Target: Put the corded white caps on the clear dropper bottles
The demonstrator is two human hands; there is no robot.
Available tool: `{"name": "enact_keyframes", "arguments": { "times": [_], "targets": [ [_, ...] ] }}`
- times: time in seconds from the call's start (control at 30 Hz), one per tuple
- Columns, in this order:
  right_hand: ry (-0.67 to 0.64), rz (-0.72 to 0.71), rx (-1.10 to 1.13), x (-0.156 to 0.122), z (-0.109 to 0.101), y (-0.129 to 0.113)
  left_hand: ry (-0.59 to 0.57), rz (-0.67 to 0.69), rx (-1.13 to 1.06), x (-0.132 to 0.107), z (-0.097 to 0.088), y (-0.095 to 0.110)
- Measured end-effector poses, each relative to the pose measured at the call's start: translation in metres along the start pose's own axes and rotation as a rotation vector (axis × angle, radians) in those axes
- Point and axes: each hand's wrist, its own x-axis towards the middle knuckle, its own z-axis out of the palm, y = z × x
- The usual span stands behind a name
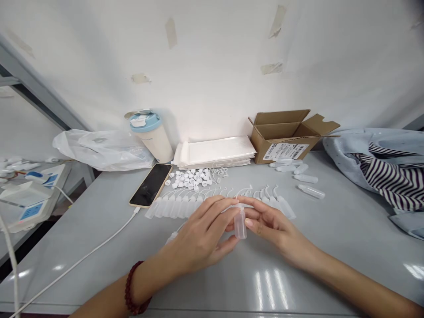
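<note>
My left hand (pixel 198 234) and my right hand (pixel 271 223) meet over the grey table (pixel 331 238), both pinching a small clear plastic bottle (pixel 240 225) held upright between the fingertips. Just behind the hands lies a row of several similar clear bottles (pixel 185 204) with thin capped tips. A pile of small white caps (pixel 190 178) sits beyond that row. A red bead bracelet (pixel 130 287) circles my left wrist.
A phone (pixel 150 184) on a white cable lies at the left, beside a lidded cup (pixel 153 136) and a plastic bag (pixel 102 149). Stacked white packets (pixel 215 152), an open cardboard box (pixel 286 134) and loose bottles (pixel 306 179) sit behind. Striped and blue cloth (pixel 384 168) lies right.
</note>
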Motion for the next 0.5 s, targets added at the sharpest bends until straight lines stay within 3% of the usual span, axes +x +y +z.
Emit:
{"name": "enact_keyframes", "arguments": {
  "times": [0.2,0.4,0.5],
  "targets": [
    [0.028,-0.039,-0.184,-0.005,0.005,-0.002,0.026,-0.004,0.035,0.0,0.0,0.003],
    [-0.038,-0.028,-0.184,-0.005,0.007,-0.006,-0.035,0.013,0.002,0.002,-0.006,0.006],
    [-0.085,-0.008,-0.302,-0.005,0.008,-0.006,-0.094,0.006,-0.002,-0.005,-0.013,0.009]
  ]
}}
